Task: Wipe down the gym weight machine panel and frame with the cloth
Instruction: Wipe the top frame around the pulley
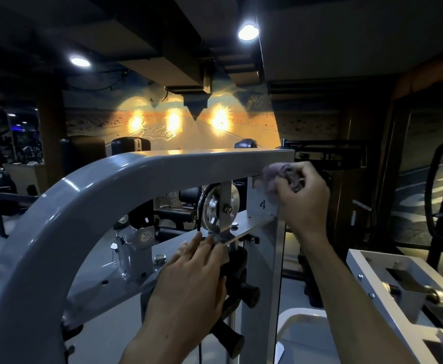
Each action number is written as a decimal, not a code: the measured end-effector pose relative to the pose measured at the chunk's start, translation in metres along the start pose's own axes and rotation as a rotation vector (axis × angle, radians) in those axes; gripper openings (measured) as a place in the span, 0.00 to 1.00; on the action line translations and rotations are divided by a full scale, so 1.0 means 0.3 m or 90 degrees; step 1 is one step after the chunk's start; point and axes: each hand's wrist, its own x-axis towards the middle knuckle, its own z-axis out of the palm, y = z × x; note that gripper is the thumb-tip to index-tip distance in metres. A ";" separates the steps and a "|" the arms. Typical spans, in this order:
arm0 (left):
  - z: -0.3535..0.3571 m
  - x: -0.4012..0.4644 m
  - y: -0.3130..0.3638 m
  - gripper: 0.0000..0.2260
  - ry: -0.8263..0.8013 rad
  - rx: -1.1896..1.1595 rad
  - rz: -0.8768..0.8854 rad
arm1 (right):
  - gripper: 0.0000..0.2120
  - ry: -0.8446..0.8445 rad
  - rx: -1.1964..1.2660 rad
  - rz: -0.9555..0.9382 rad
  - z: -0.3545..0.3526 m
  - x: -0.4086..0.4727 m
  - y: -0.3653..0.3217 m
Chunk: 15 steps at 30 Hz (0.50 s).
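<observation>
The right hand grips a bunched purple cloth with curled fingers and presses it against the grey frame of the weight machine, at the corner where the top bar meets the upright post. The cloth touches the underside of the bar and the top of a small grey plate marked with the number 4.

The left hand holds nothing. Its fingers are straight and together, and the fingertips touch the edge of a flat metal strip just below the pulley wheel. The wheel is silver and stands upright between two brackets under the top bar, with a black cable running down its left side.

The frame curves down on the left side in a wide arc. Below the left hand, black handles stick out from the post. On the right, near the right forearm, stands part of another white machine. Far behind, a wall picture of a desert road shines under three warm lamps, and two round ceiling lights are on.
</observation>
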 end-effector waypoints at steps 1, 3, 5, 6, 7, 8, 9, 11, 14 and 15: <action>-0.001 -0.001 0.001 0.23 0.000 -0.003 0.001 | 0.05 0.026 0.001 0.012 0.015 0.016 -0.015; 0.001 -0.002 -0.001 0.24 0.001 -0.009 0.004 | 0.06 0.004 0.035 0.032 0.065 0.027 -0.061; 0.002 0.000 -0.002 0.24 -0.009 -0.024 0.002 | 0.06 -0.035 0.081 0.016 0.117 -0.003 -0.133; 0.004 0.001 -0.002 0.24 -0.010 -0.028 0.005 | 0.06 -0.047 0.105 -0.009 0.140 -0.031 -0.172; -0.004 0.003 0.001 0.23 -0.015 -0.031 0.004 | 0.06 -0.067 0.134 -0.047 0.155 -0.069 -0.211; -0.011 0.007 0.004 0.24 -0.028 -0.038 0.008 | 0.06 -0.093 0.164 -0.100 0.164 -0.109 -0.245; -0.014 0.009 0.007 0.24 -0.030 -0.039 0.013 | 0.06 -0.118 0.178 -0.168 0.169 -0.142 -0.272; -0.008 0.011 -0.001 0.26 -0.036 -0.031 0.014 | 0.08 -0.147 0.129 -0.303 0.165 -0.173 -0.275; -0.038 0.005 0.009 0.23 -0.060 -0.050 -0.001 | 0.11 -0.119 0.054 -0.291 0.149 -0.095 -0.187; -0.033 -0.007 0.016 0.22 -0.050 -0.061 0.004 | 0.10 -0.108 0.034 -0.242 0.136 -0.072 -0.152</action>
